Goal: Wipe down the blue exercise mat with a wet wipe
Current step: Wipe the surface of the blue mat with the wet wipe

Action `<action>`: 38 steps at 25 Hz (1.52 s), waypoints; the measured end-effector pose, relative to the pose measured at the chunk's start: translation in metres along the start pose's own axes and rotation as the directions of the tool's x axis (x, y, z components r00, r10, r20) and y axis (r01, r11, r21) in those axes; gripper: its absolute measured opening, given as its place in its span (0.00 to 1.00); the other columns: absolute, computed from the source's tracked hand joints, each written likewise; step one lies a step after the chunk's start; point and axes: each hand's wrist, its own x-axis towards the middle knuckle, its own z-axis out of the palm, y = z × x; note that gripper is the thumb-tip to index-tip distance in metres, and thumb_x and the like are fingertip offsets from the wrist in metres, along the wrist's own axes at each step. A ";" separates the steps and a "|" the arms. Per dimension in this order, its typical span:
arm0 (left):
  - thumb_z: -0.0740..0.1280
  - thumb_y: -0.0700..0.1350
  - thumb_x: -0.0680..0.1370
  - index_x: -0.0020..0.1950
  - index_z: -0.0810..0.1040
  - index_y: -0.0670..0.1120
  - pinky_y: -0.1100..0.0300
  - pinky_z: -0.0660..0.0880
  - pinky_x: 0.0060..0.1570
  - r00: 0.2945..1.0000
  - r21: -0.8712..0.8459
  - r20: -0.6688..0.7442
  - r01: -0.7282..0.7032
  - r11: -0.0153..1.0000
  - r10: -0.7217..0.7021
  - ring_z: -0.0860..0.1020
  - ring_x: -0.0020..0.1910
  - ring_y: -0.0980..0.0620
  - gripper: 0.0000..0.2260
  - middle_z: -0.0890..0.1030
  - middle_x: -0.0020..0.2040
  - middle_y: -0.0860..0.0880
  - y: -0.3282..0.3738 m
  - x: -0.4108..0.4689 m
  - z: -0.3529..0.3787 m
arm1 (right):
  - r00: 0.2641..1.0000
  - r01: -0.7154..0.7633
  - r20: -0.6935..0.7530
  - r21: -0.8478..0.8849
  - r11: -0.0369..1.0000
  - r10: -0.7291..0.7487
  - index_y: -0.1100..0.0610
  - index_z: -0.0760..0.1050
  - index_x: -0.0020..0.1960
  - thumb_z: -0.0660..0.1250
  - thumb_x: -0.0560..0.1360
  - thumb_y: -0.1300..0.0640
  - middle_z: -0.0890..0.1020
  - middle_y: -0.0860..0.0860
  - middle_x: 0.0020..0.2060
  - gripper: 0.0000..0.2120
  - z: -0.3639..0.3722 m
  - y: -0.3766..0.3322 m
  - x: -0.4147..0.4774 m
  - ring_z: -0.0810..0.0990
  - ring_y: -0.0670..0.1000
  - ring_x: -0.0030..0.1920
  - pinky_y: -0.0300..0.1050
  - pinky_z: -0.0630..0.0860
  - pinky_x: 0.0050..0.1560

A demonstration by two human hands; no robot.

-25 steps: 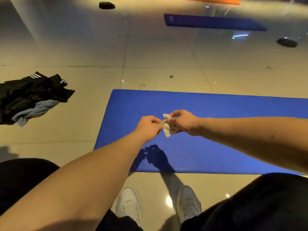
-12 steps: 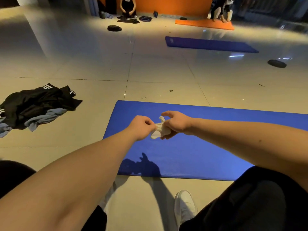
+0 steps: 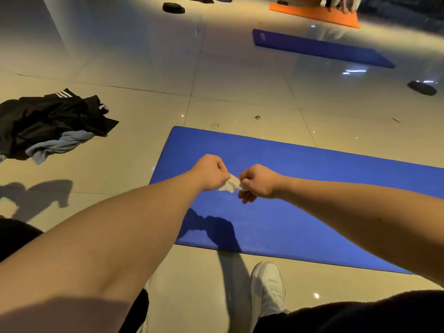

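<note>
White wet wipe (image 3: 230, 185) is pinched between both fists now, held up over the left end of the blue exercise mat (image 3: 312, 200), not touching it as far as I can tell. Compared to half a second back, the right hand (image 3: 259, 182) has closed up: its index finger was sticking out then, and now all its fingers are curled in on the wipe. The left hand (image 3: 211, 173) pinches the other end, same as before. The wipe looks pulled sideways between them rather than hanging in a clump, so my guess is they're tugging it open to unfold it. It's still pretty crumpled though. For the task that means no wiping has started. The mat lies flat on the floor (image 3: 144, 152) just past the white shoe (image 3: 268, 284), and the wipe probably needs spreading before it goes down. The pile of dark clothes (image 3: 48, 121) sits well off to the left.
</note>
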 end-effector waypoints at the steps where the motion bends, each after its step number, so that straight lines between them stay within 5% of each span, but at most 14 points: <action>1: 0.66 0.37 0.75 0.46 0.81 0.39 0.60 0.69 0.29 1.000 0.010 0.008 0.014 1.000 -0.014 0.72 0.32 0.50 0.05 0.81 0.41 0.42 -0.007 0.010 0.000 | 1.000 -0.005 -0.001 0.045 0.999 0.005 0.66 0.81 0.53 0.59 0.77 0.66 0.86 0.59 0.42 0.12 0.002 0.005 0.011 0.87 0.56 0.41 0.49 0.84 0.45; 6: 0.65 0.36 0.75 0.42 0.80 0.42 0.55 0.73 0.35 0.996 -0.019 0.021 0.088 0.996 -0.088 0.73 0.35 0.47 0.05 0.79 0.38 0.44 -0.039 0.077 0.019 | 0.996 -0.090 0.021 0.255 0.963 0.088 0.67 0.82 0.49 0.75 0.74 0.57 0.86 0.60 0.42 0.12 0.006 0.036 0.079 0.87 0.55 0.42 0.49 0.84 0.47; 10: 0.65 0.35 0.74 0.43 0.80 0.34 0.54 0.75 0.37 0.989 -0.073 0.020 0.144 0.987 -0.143 0.74 0.34 0.47 0.06 0.80 0.36 0.41 -0.060 0.121 0.032 | 0.975 -0.144 -0.107 0.364 0.920 0.195 0.69 0.80 0.46 0.73 0.71 0.64 0.83 0.58 0.43 0.08 0.006 0.064 0.132 0.83 0.53 0.46 0.48 0.84 0.50; 14: 0.66 0.37 0.75 0.46 0.82 0.39 0.64 0.73 0.30 0.973 -0.157 0.024 0.229 0.961 -0.228 0.75 0.28 0.51 0.05 0.80 0.33 0.44 -0.078 0.161 0.048 | 0.942 -0.153 -0.051 0.814 0.560 0.332 0.66 0.80 0.51 0.70 0.73 0.66 0.85 0.58 0.50 0.07 0.012 0.089 0.177 0.85 0.55 0.53 0.50 0.83 0.54; 17: 0.69 0.37 0.76 0.43 0.81 0.41 0.55 0.79 0.37 0.967 -0.232 0.056 0.254 0.939 -0.248 0.77 0.32 0.48 0.03 0.81 0.35 0.42 -0.091 0.187 0.065 | 0.922 -0.179 0.013 0.901 0.396 0.388 0.65 0.81 0.53 0.65 0.77 0.65 0.86 0.57 0.48 0.08 0.016 0.101 0.201 0.86 0.54 0.49 0.48 0.83 0.52; 20: 0.69 0.41 0.77 0.44 0.81 0.41 0.45 0.81 0.47 0.959 -0.110 0.076 0.279 0.954 -0.272 0.78 0.35 0.45 0.05 0.82 0.37 0.43 -0.110 0.213 0.078 | 0.859 -0.212 -0.068 0.855 0.474 0.507 0.64 0.79 0.47 0.67 0.77 0.64 0.86 0.57 0.41 0.03 0.016 0.115 0.224 0.85 0.53 0.39 0.45 0.83 0.44; 25: 0.69 0.45 0.79 0.55 0.79 0.45 0.51 0.78 0.55 0.973 0.152 0.044 0.216 0.965 -0.224 0.80 0.53 0.44 0.07 0.81 0.53 0.46 -0.136 0.261 0.081 | 0.812 -0.234 -0.227 0.718 0.656 0.538 0.59 0.74 0.40 0.73 0.74 0.60 0.77 0.56 0.31 0.09 0.006 0.146 0.268 0.76 0.53 0.31 0.40 0.77 0.33; 28: 0.70 0.47 0.79 0.63 0.77 0.43 0.49 0.75 0.60 0.985 0.368 0.015 0.152 0.917 -0.170 0.73 0.63 0.42 0.15 0.75 0.63 0.43 -0.144 0.286 0.074 | 0.787 -0.243 -0.347 0.586 0.773 0.510 0.58 0.76 0.43 0.74 0.74 0.57 0.79 0.52 0.33 0.07 -0.002 0.154 0.293 0.78 0.50 0.34 0.43 0.76 0.38; 33: 0.72 0.59 0.75 0.70 0.71 0.44 0.47 0.70 0.64 0.974 0.605 -0.045 0.204 0.770 -0.222 0.64 0.69 0.41 0.30 0.69 0.67 0.43 -0.155 0.322 0.060 | 0.757 -0.254 -0.607 0.069 0.965 0.243 0.54 0.75 0.47 0.67 0.78 0.55 0.77 0.55 0.49 0.04 -0.015 0.154 0.329 0.76 0.54 0.46 0.44 0.69 0.36; 38: 0.75 0.68 0.67 0.77 0.60 0.50 0.30 0.62 0.68 0.932 0.685 -0.042 0.290 0.669 -0.361 0.53 0.77 0.37 0.46 0.58 0.76 0.44 -0.164 0.342 0.047 | 0.815 -0.135 -0.579 -0.141 0.981 0.029 0.57 0.77 0.51 0.65 0.80 0.57 0.76 0.53 0.53 0.04 0.021 0.150 0.337 0.72 0.56 0.55 0.46 0.68 0.42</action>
